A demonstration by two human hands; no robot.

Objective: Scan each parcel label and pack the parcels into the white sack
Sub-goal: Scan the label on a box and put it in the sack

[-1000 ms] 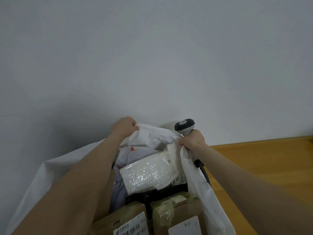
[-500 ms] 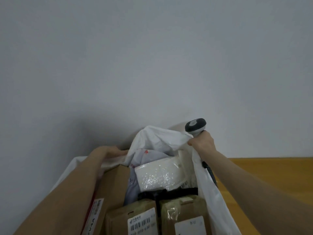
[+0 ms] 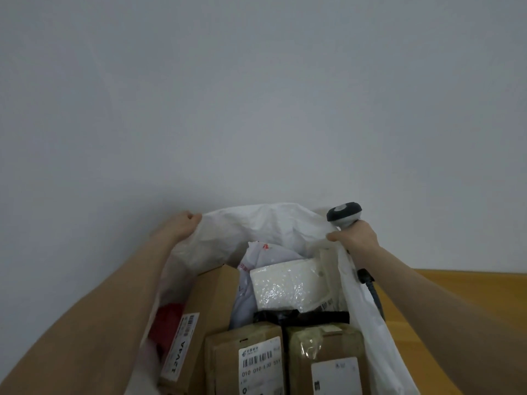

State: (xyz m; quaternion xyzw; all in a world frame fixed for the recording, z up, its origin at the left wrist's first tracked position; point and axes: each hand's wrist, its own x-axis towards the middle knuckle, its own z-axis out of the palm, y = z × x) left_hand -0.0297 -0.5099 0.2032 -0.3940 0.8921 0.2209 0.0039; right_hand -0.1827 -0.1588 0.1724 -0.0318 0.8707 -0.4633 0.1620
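Observation:
The white sack (image 3: pixel 256 223) stands open below me, full of parcels. My left hand (image 3: pixel 182 226) grips the sack's far left rim. My right hand (image 3: pixel 356 238) holds the grey barcode scanner (image 3: pixel 343 213) and pinches the sack's right rim with it. Inside lie a white bubble mailer (image 3: pixel 291 283), a grey poly bag (image 3: pixel 265 255), a long brown box (image 3: pixel 199 317) at the left, and two taped cardboard boxes with labels (image 3: pixel 248 360) (image 3: pixel 328 360) at the front. A black band (image 3: pixel 302 316) crosses behind the boxes.
A plain grey wall (image 3: pixel 256 95) fills the view behind the sack. A wooden floor (image 3: pixel 470 295) shows at the right. The scanner's dark cable (image 3: pixel 370 289) hangs down outside the sack's right side.
My left hand has gone from inside the sack's left edge up to its far rim and pulled it wider. The right hand keeps the scanner and the right rim. The view has tilted.

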